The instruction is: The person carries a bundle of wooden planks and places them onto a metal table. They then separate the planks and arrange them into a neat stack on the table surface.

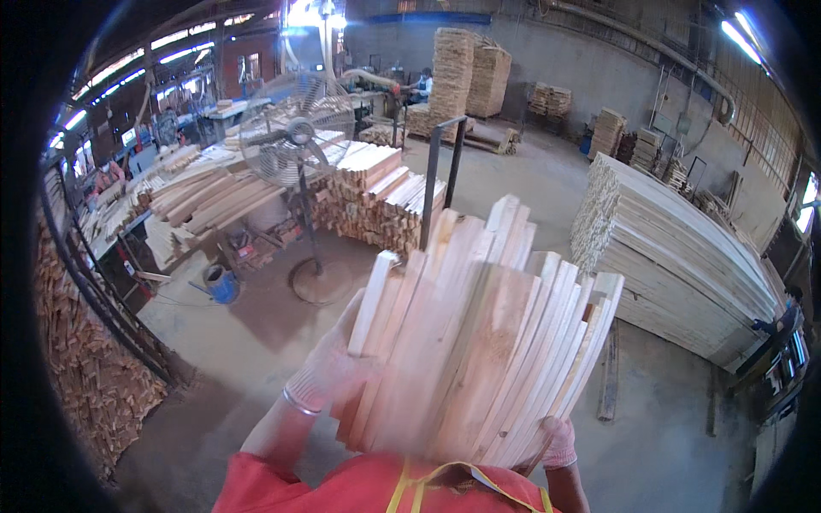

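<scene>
A thick bundle of pale wooden slats (478, 333) rests against my chest, its far ends uneven and fanned out in front of me. My left hand (333, 372), in a knitted work glove, grips the bundle's left side; its fingertips are blurred. At the near right corner my right hand (559, 441), also gloved, clasps the outer slats. The undersides of both hands' hold are hidden by the wood. Just beyond the slats rises a dark metal frame (433, 173) with two uprights.
A pedestal fan (300, 131) stands ahead left, near stacked slats (372, 192) and a blue bucket (221, 285). Scrap wood fills a railed bin (90, 359) at left. A large board stack (673, 256) stands right, with a person (786, 317) beside it. A loose plank (608, 378) lies on the floor.
</scene>
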### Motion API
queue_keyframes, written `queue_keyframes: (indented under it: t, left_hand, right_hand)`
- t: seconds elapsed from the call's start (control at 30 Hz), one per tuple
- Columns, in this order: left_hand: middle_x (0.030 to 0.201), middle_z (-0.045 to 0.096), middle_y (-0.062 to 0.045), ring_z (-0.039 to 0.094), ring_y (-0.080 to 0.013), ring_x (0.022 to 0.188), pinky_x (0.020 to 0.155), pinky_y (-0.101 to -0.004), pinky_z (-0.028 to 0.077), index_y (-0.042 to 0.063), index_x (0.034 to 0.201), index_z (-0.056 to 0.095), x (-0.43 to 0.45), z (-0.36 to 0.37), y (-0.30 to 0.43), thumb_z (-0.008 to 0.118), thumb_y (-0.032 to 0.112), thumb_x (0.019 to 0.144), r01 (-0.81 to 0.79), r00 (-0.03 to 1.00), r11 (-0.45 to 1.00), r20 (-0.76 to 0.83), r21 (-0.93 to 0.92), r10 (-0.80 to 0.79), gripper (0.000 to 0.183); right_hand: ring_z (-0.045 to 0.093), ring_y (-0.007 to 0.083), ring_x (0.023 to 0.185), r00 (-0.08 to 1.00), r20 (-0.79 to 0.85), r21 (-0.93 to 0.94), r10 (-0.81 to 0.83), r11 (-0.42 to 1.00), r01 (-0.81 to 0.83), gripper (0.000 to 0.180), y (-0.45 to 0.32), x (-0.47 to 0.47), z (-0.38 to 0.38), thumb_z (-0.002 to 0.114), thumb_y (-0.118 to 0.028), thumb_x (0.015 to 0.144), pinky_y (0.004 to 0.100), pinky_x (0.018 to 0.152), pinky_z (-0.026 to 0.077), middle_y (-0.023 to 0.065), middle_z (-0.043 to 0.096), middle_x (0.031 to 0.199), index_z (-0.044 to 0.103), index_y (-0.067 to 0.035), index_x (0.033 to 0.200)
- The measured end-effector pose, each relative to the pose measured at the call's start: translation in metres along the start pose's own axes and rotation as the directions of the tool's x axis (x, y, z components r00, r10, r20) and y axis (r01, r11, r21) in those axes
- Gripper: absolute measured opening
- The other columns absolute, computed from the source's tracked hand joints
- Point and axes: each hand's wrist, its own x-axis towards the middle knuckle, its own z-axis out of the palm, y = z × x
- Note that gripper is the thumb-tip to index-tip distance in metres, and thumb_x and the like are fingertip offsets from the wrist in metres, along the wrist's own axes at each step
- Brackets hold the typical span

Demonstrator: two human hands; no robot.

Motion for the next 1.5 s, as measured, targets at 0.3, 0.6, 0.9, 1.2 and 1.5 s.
queue_keyframes:
  t: [0.3, 0.6, 0.9, 1.2, 1.5]
  left_hand:
    - [0.169, 0.033, -0.008, 0.027, -0.0185, 0.156, 0.128, -0.0363, 0.021, 0.003, 0.168, 0.022, 0.312, 0.026, -0.12, 0.1, 0.029, 0.07, 0.115, 0.986, 0.99, 0.107, 0.086, -0.124, 0.128]
    - [0.169, 0.033, -0.008, 0.028, -0.0171, 0.155, 0.127, -0.0354, 0.022, 0.001, 0.168, 0.016, 0.555, 0.009, -0.198, 0.099, 0.027, 0.071, 0.14, 0.983, 0.987, -0.134, 0.074, -0.129, 0.13]
    - [0.169, 0.034, -0.01, 0.029, -0.0188, 0.154, 0.126, -0.0349, 0.022, 0.0, 0.168, 0.016, 0.834, -0.069, -0.301, 0.097, 0.034, 0.074, 0.113, 0.98, 0.93, -0.191, 0.35, -0.048, 0.129]
    - [0.163, 0.041, -0.012, 0.036, -0.0196, 0.149, 0.124, -0.0338, 0.026, 0.001, 0.169, 0.018, 1.155, -0.094, -0.401, 0.096, 0.015, 0.072, 0.085, 0.996, 0.969, -0.004, 0.233, -0.086, 0.125]
    - [0.151, 0.055, -0.019, 0.057, -0.0221, 0.131, 0.112, -0.0334, 0.043, 0.009, 0.17, 0.018, 1.405, -0.121, -0.49, 0.083, 0.01, 0.08, 0.1, 0.977, 0.92, -0.213, 0.38, -0.019, 0.111]
  right_hand:
    - [0.07, 0.0319, 0.104, 0.99, -0.057, 0.142, -0.126, 0.981, 0.133, 0.069, -0.007, 0.292, -0.122, 0.068, -0.04, 0.087, 0.045, 0.092, 0.06, 0.0177, 0.069, 0.119, 0.055, 0.005, 0.138]
    - [0.072, 0.0333, 0.104, 0.99, 0.137, 0.109, -0.023, 0.994, 0.008, 0.083, -0.129, 0.627, -0.083, 0.082, -0.021, 0.069, 0.0449, 0.09, 0.063, 0.0175, 0.07, 0.119, 0.052, 0.007, 0.141]
    - [0.071, 0.0299, 0.097, 0.992, 0.119, 0.024, -0.044, 0.999, 0.042, 0.081, -0.168, 0.956, -0.05, 0.087, -0.027, 0.07, 0.0419, 0.084, 0.062, 0.0119, 0.07, 0.118, 0.057, 0.005, 0.138]
    - [0.065, 0.0275, 0.102, 0.989, -0.072, 0.045, -0.129, 0.99, 0.133, 0.069, -0.201, 1.203, -0.09, 0.079, -0.04, 0.073, 0.045, 0.088, 0.055, 0.0087, 0.067, 0.115, 0.06, 0.0, 0.126]
    - [0.063, 0.0398, 0.122, 0.978, 0.208, 0.034, 0.015, 0.999, -0.022, 0.101, -0.272, 1.576, -0.068, 0.084, -0.042, 0.073, 0.0551, 0.104, 0.054, 0.0215, 0.061, 0.139, 0.043, 0.005, 0.151]
